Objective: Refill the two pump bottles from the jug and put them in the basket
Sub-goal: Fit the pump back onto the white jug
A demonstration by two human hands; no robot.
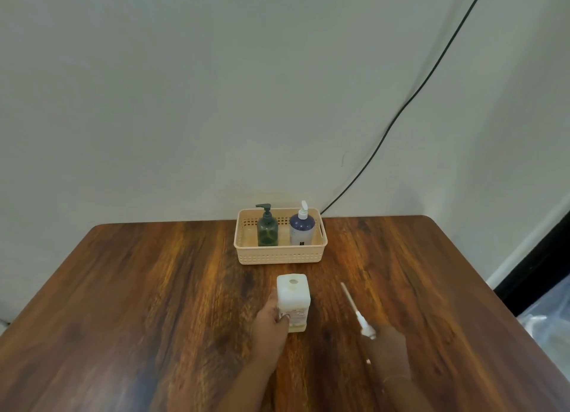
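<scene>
A cream square jug (293, 300) stands upright mid-table with its top hole uncovered. My left hand (271, 325) grips its lower left side. My right hand (388, 350) holds a white pump head with its long dip tube (354, 308), which points up and away to the left, a little right of the jug. Behind them a beige perforated basket (280, 256) sits at the table's far edge. Inside it stand a dark green pump bottle (267, 229) on the left and a blue-and-white pump bottle (302, 228) on the right.
The wooden table (154, 303) meets a pale wall at the back. A black cable (410, 103) runs down the wall to behind the basket. The table's right edge drops to the floor, where clear plastic (549, 313) lies.
</scene>
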